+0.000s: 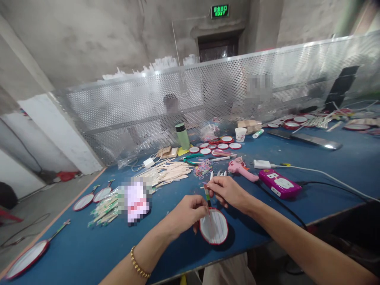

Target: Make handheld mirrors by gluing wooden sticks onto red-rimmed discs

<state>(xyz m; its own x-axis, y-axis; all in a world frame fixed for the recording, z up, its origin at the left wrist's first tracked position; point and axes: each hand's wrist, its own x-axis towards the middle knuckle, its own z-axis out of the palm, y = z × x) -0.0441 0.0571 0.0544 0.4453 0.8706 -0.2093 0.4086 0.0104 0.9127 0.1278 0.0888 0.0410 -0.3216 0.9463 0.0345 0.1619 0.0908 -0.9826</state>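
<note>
A miniature racket [214,229] with a red rim and a whitish strung oval face is between my hands at the near table edge, its short green and dark handle pointing away from me. My left hand [190,211] is closed at the racket's upper left rim near the neck, with a finger by its side. A thin pale line crosses the face below those fingertips; I cannot tell whether it is a thread. My right hand [225,190] pinches the far end of the handle. White-capped tubes or pens [219,173] lie just beyond it.
Similar rackets [29,257] lie at left, beside wooden sticks [169,172] and green-tipped sticks [103,209]. Colourful bands [203,168], pliers [192,157], a pink glue gun [243,169], a purple power strip [279,184] with cables and a green bottle [182,136] stand beyond. A perforated metal screen [133,107] closes the back.
</note>
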